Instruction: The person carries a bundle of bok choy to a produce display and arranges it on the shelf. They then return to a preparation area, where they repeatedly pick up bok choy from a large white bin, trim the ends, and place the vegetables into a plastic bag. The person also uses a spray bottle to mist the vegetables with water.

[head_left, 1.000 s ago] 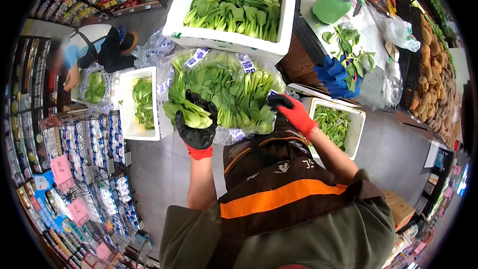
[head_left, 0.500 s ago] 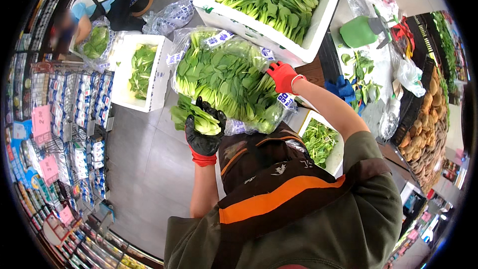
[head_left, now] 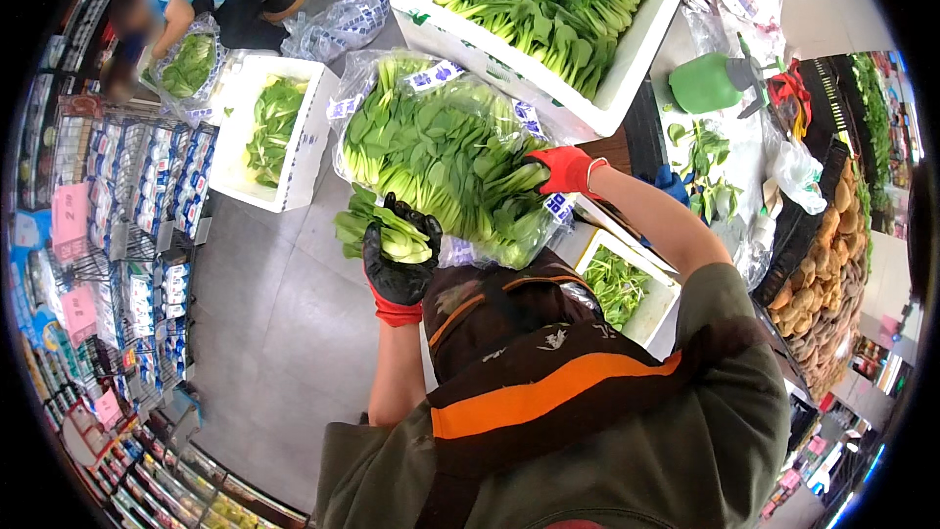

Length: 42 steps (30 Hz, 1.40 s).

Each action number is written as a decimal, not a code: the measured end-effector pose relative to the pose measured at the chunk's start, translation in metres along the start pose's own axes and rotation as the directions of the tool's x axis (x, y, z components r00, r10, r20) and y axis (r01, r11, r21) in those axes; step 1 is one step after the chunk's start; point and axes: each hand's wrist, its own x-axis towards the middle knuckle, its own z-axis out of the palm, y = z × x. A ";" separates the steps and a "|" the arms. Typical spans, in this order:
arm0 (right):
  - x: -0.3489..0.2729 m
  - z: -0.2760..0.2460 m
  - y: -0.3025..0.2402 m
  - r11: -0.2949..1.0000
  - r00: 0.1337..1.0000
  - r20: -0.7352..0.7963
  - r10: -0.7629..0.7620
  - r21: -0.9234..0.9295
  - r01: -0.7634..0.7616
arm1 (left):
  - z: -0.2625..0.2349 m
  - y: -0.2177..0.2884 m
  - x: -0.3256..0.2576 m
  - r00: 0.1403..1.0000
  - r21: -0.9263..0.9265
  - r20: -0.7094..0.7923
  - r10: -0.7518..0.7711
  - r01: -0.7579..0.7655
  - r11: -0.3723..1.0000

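Note:
My left hand, in a black glove with a red cuff, is closed round a small bunch of bok choy, leaves pointing left. Beside it lies a large opened clear plastic bag with blue-printed strips, heaped with loose bok choy. At the heap's right edge my right hand, in a red glove, has its fingers closed on a bok choy stalk end; the fingertips are partly hidden among the greens.
A white foam box of stacked bok choy stands behind the bag. Another foam box with leaves sits to the left, a box of loose greens to the right. A green spray bottle stands on the counter. A person crouches at far left.
My right hand has moved slightly down and right along the heap's edge and closed on a bok choy. The left hand keeps its bunch in nearly the same place.

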 end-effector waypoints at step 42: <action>-0.088 -0.015 -0.195 0.970 0.666 -0.745 -0.023 0.144 0.194 | -0.042 -0.059 0.027 0.893 0.308 0.158 -0.421 0.360 0.881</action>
